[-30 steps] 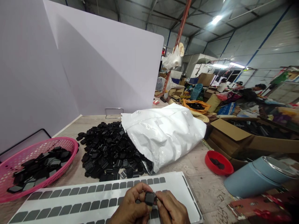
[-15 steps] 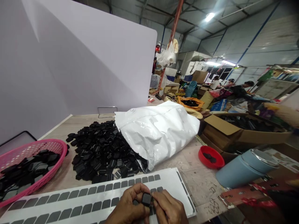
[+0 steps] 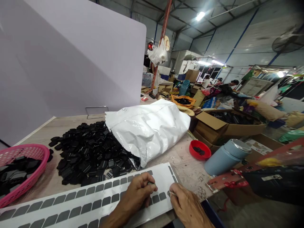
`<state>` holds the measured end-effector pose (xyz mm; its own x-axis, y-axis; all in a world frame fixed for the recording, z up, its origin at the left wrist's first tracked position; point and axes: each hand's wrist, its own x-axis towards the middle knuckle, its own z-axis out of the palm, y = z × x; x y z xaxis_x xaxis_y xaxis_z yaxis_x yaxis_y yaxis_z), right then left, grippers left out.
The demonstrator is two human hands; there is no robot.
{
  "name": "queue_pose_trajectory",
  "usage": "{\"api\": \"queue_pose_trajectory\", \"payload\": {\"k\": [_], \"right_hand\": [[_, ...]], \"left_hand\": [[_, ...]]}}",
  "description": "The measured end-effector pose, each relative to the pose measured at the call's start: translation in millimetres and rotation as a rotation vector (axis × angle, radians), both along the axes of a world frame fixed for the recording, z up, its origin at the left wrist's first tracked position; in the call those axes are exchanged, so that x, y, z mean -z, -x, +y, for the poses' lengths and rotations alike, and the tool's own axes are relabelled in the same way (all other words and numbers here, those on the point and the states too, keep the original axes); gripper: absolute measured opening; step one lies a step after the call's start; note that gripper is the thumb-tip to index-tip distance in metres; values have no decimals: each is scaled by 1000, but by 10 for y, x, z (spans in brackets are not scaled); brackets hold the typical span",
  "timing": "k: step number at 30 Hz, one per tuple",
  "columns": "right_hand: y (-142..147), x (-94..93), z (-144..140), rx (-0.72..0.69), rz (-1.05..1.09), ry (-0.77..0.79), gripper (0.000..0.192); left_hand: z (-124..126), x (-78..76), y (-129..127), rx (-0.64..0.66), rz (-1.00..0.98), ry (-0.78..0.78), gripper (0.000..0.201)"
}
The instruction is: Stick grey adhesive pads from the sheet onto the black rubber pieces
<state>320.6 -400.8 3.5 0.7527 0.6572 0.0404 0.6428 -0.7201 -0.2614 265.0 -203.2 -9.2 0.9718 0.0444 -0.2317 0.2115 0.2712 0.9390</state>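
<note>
In the head view my left hand (image 3: pixel 136 193) is closed over a white sheet (image 3: pixel 162 177) printed with rows of grey rounded patches. Between its thumb and fingers shows the dark edge of a small black plastic piece (image 3: pixel 150 183), mostly hidden. At the sheet's right edge, my right hand (image 3: pixel 187 202) has its thumb and forefinger pinched together. Something small and light shows at those fingertips, too small to name. Behind the sheet lies a heap of black plastic pieces (image 3: pixel 83 152), spilling from the mouth of a white plastic bag (image 3: pixel 152 126).
A pink basket (image 3: pixel 44 164) of similar pieces stands at the left. To the right are a red bowl (image 3: pixel 200 155), a blue flask (image 3: pixel 225 158) and an open cardboard box (image 3: pixel 230 128). A white panel (image 3: pixel 95 57) rises behind the table.
My hands have moved apart; the right one went to the sheet's right edge. The black piece, earlier held between both hands, is now mostly hidden in my left. The view has turned right.
</note>
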Motion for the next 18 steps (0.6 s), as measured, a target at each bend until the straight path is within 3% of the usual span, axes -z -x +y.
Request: {"api": "queue_pose_trajectory", "payload": {"k": [7,13,18], "right_hand": [[8,22,56,-88,-81,-13,22],[-19,-33,54,-141,-24,-36,18],[-39,125,45,-190,-79,-47,14]], "left_hand": [[-167,281,-145,68,-36,-112,15],[-143,323,-162,77,-47,-128,11],[-216,298,-182,39,-12,-104,13]]}}
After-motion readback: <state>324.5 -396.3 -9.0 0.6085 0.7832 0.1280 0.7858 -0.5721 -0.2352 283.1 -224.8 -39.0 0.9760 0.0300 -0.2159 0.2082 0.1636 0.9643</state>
